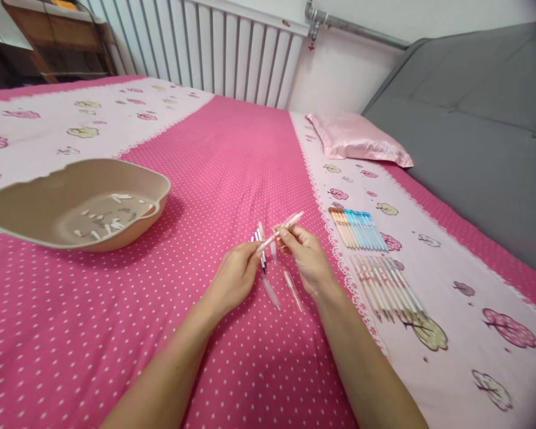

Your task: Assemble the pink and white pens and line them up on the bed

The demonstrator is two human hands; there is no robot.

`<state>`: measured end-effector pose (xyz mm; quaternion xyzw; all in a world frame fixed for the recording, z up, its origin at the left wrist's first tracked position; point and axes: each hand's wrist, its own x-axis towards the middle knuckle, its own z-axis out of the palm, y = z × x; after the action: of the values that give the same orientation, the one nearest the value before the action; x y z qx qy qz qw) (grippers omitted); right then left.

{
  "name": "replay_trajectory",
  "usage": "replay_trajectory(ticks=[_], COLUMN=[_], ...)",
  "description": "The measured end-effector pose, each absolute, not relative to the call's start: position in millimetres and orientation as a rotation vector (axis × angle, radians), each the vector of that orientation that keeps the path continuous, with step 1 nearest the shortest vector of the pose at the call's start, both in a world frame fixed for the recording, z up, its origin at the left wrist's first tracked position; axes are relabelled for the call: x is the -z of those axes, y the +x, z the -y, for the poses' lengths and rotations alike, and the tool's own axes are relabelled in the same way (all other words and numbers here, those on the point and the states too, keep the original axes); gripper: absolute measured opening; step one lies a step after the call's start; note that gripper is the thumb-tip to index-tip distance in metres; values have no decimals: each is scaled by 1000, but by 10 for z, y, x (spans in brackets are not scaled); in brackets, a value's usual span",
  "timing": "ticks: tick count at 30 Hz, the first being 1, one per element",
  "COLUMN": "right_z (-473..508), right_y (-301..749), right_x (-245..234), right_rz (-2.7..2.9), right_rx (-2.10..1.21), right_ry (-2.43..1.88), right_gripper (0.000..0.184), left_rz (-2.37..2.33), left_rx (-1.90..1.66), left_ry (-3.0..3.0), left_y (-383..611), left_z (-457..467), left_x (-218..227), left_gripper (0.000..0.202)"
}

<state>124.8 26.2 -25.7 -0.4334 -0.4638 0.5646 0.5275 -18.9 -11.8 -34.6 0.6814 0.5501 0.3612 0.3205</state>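
Between both hands a slim pen with a clear pinkish barrel (268, 242) is held at a slant over the bed. My left hand (236, 274) pinches its lower left end. Closer to its upper right end, the fingers of my right hand (307, 255) are closed around it. Beneath the hands lie several loose pen pieces: white sticks (258, 236) with a dark tip among them, a clear tube (271, 294) and a pink-tinted tube (293, 291). My fingers partly cover these pieces.
To the left stands a beige basin (136, 235) with small white and grey bits inside. At right lie a row of orange and blue pens (360, 229) and a row of clear-and-white pens (388, 287). A pink pillow (357, 140) rests near the grey headboard (464, 101); a radiator (214, 50) stands behind.
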Motion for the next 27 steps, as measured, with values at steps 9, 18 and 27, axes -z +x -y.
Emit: replay_trajectory(ticks=[9,18,27], right_z=[-260,-247,-238], right_y=[1285,1301,1274], right_x=[256,190,198], right_rz=[1181,1213,1243], right_rx=[-1398,-1408,-1300], right_ry=[-993,-962,-992], right_gripper=[16,15,26], left_rz=[-1341,-1116,-1195], left_rx=[-1016,-972,-1031], left_ry=[1687,1500,1458], left_y=[-191,-190,-168], left_z=[117,112,113], left_x=[359,356,369], left_gripper=[27,28,24])
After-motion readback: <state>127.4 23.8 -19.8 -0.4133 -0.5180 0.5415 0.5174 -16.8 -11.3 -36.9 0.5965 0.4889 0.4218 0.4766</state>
